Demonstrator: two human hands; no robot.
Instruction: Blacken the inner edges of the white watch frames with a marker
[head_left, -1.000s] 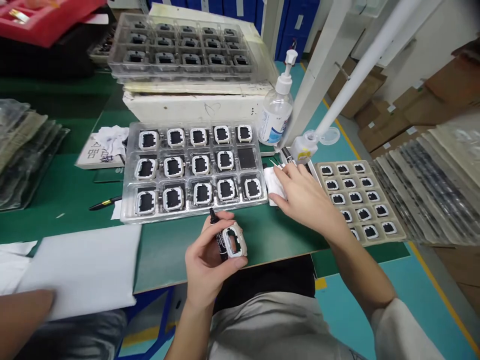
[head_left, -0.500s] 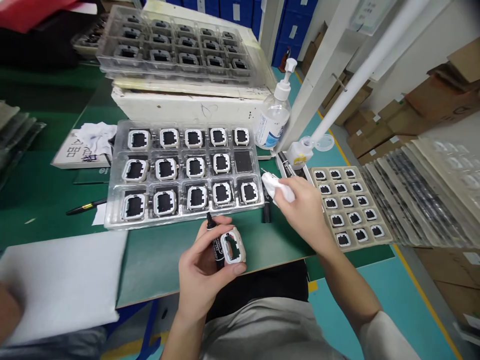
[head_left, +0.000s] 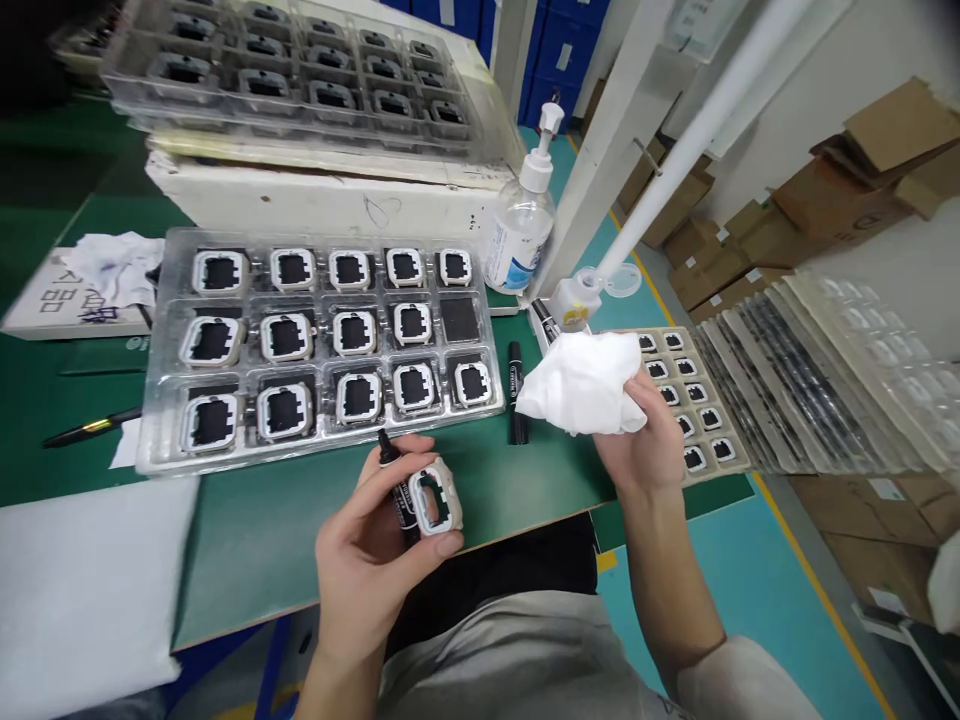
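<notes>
My left hand [head_left: 367,550] is closed around a black marker pen [head_left: 401,500] and a white square watch-case frame [head_left: 436,499], which it holds by the edges over the bench front. A white cloth [head_left: 589,385] hangs spread from my right hand [head_left: 649,440], whose fingers are partly hidden behind it. Between the hands, another black marker [head_left: 517,395] lies on the green bench. Behind my left hand sits a clear plastic tray [head_left: 322,450] of similar white frames on black pads. One pocket at its right end shows only a black pad [head_left: 460,320].
A pump bottle [head_left: 521,225] and a small white bottle [head_left: 576,298] stand beside a white pole [head_left: 675,150]. Stacked trays [head_left: 300,110] rest on a white box [head_left: 315,195] at the back. A beige tray [head_left: 739,450] of frames is at right. A pen [head_left: 90,428] lies left.
The cloth, bunched in my right hand before, is now opened out and lifted above the bench. My left hand keeps hold of the frame and marker. The whole view has shifted slightly.
</notes>
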